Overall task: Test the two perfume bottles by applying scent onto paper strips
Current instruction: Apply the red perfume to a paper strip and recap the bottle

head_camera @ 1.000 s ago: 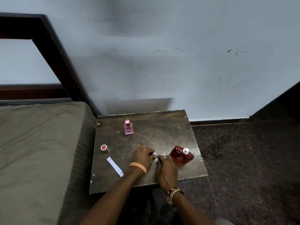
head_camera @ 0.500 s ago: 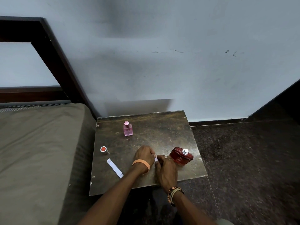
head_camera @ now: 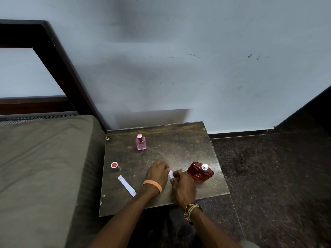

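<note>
Two hands, left hand (head_camera: 157,173) and right hand (head_camera: 182,187), meet near the worktop's (head_camera: 179,145) six o'clock edge. Fingers (head_camera: 165,167) of both pinch one strip (head_camera: 170,174), I judge to ready it. Red bottle (head_camera: 199,173), nozzle bare, sits just beside at three o'clock; pink bottle (head_camera: 141,142) stands at eleven.

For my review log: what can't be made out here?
Head view: most of the white paper strip, covered by the left hand and right hand pinching it.
Head view: lettering on the red glass perfume bottle, too small and blurred.
Head view: any wetness on that strip, too small.
</note>
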A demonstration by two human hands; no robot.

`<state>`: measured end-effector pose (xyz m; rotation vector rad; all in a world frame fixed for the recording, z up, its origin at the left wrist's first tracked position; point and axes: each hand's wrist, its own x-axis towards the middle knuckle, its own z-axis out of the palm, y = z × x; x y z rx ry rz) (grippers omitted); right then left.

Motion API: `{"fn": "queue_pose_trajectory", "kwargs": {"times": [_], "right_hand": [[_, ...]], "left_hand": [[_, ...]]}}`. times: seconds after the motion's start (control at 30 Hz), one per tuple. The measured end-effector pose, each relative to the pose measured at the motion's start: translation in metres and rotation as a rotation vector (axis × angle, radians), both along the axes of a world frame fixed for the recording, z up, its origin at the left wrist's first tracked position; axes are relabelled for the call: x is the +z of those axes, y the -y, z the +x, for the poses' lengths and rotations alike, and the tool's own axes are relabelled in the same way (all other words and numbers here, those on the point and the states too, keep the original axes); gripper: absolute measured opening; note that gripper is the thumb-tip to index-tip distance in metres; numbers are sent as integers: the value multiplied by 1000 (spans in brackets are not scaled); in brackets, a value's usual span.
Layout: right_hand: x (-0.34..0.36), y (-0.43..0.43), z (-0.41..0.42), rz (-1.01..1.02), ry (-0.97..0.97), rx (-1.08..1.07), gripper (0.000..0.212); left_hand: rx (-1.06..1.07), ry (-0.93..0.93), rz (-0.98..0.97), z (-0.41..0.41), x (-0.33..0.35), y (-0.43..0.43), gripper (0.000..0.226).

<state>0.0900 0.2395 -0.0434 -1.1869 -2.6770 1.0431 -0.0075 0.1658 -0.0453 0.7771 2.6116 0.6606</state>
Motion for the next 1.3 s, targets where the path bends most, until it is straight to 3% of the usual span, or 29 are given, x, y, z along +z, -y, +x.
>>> {"fn": "queue_pose_trajectory", "kwargs": {"times": [0.2, 0.33, 0.5, 0.6, 0.7, 0.77, 0.87, 0.97, 1.13, 1.3], "right_hand": [[3, 1, 0, -27, -17, -8, 16], [0, 0, -1, -74, -12, -21, 9], [-2, -1, -1, -134, -21, -20, 6], [4, -2, 0, -175, -41, -7, 12], [5, -5, -1, -231, -14, -11, 15], [10, -7, 1, -273, -30, -10, 17], [22, -6, 8, -332, -52, -7, 26], [29, -5, 14, -383, -62, 4, 17], [50, -1, 17, -475, -145, -43, 18], [62, 0, 16, -472, -128, -19, 11]], "left_hand": [[-140, -32, -89, 3, -5, -2, 11], [-72, -26, -11, 4, -5, 2, 11], [-17, 75, 146, 0, 4, 10, 33], [-7, 289, 297, 1, 10, 16, 55], [27, 490, 413, 4, 13, 19, 17], [55, 505, 462, 3, 12, 22, 4], [154, 554, 501, 5, 17, 24, 14], [242, 601, 554, 6, 29, 23, 10], [135, 718, 509, 9, 45, 31, 19], [217, 655, 538, 14, 57, 30, 14]]}}
